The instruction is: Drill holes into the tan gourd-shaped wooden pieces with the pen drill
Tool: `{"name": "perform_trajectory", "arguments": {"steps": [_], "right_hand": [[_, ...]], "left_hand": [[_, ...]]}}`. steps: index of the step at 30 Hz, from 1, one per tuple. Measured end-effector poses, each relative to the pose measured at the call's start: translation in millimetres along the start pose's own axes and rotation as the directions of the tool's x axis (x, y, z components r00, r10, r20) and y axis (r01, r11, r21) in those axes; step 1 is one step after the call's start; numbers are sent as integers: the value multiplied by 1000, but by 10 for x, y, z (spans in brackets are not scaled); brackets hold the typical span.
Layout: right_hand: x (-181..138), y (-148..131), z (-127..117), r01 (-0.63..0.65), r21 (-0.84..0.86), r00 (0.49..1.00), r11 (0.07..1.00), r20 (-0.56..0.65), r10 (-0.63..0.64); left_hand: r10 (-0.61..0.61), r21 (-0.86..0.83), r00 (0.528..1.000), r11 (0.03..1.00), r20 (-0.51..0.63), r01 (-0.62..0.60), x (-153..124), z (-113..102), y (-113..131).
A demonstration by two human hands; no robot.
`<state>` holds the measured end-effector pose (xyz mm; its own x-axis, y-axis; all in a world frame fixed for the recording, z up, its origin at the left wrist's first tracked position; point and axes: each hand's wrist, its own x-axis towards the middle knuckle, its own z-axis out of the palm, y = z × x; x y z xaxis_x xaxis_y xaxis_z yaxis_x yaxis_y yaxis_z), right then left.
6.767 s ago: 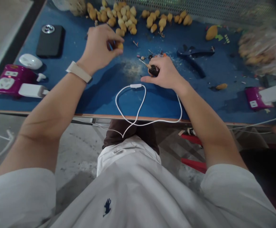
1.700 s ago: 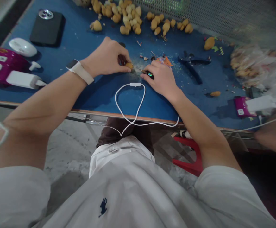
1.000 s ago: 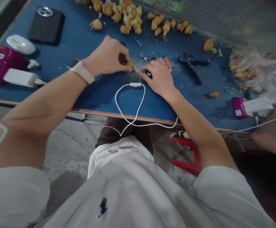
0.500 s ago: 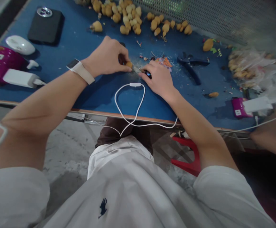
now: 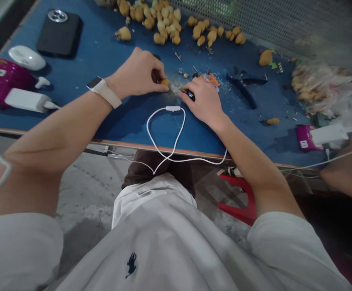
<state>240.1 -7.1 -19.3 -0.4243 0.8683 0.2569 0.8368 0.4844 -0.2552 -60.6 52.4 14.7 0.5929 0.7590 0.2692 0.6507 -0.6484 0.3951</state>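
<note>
Between the closed thumb and fingers of my left hand (image 5: 141, 74) is a small tan gourd (image 5: 164, 82), mostly covered by the fingertips. My right hand (image 5: 202, 99) is closed round a small knife (image 5: 176, 88), whose short, thin blade points left toward the gourd. The blade is blurred, so I cannot tell whether it touches. A dark, shiny part of the handle shows between the right fingers. Pale shavings and dust lie on the blue table (image 5: 127, 125) under and around both hands.
Several gourds (image 5: 164, 20) lie along the back near a perforated metal screen (image 5: 254, 24). Blue pliers (image 5: 244, 87) rest to the right, before a plastic bag of gourds (image 5: 312, 87). A white cable (image 5: 176, 139) loops near the front edge. A phone (image 5: 59, 34) and purple power strip (image 5: 5, 81) are left.
The blade in my right hand shows less clearly and appears drawn slightly back from the gourd. My left hand has barely moved.
</note>
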Motion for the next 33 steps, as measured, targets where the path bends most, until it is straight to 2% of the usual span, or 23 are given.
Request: {"name": "perform_trajectory", "arguments": {"steps": [13,27,33], "right_hand": [[5,-36,24,-9,-18,1000,1000,-2,9],[18,-115,-4,-51,-34,998,998,23,52],[16,-100,27,-56,-40,998,998,-13,56]], "left_hand": [[31,13,999,999,-28,-31,10,13,4],[-12,65,1000,998,-7,13,15,11,49],[-5,75,999,997,-32,8,19,41,41]]}}
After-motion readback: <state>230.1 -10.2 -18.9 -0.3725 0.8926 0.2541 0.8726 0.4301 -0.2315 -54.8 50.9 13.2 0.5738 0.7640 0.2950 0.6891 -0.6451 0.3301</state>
